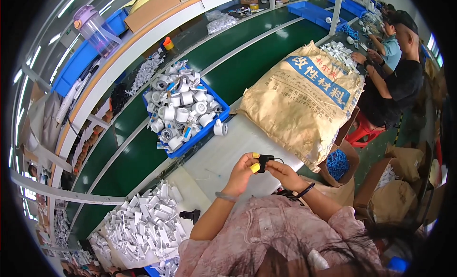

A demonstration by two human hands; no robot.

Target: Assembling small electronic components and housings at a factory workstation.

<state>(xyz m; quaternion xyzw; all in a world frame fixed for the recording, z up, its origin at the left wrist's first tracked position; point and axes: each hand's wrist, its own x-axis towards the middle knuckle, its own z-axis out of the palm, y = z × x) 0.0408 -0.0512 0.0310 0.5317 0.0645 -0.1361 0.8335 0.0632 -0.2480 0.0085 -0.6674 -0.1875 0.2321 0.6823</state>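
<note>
Both of my hands meet in front of me above the pale work surface (216, 170). My left hand (240, 174), with yellow covers on the thumb and a fingertip, pinches a small black plastic part (263, 163). My right hand (284, 174) grips the same part from its right side, fingers closed. A thin black wire or cord (279, 159) loops out of the part near the right fingertips. The part's lower side is hidden by the fingers. Left of my left forearm lies another small black piece (190, 215), apart from both hands.
A blue tray (221, 116) heaped with white and grey round fittings stands ahead-left. White plastic pieces (145, 224) pile up at the left. A large printed sack (295, 108) lies ahead-right, beside a box of blue parts (337, 165). A green conveyor belt (257, 46) runs behind. Co-workers (400, 82) sit at right.
</note>
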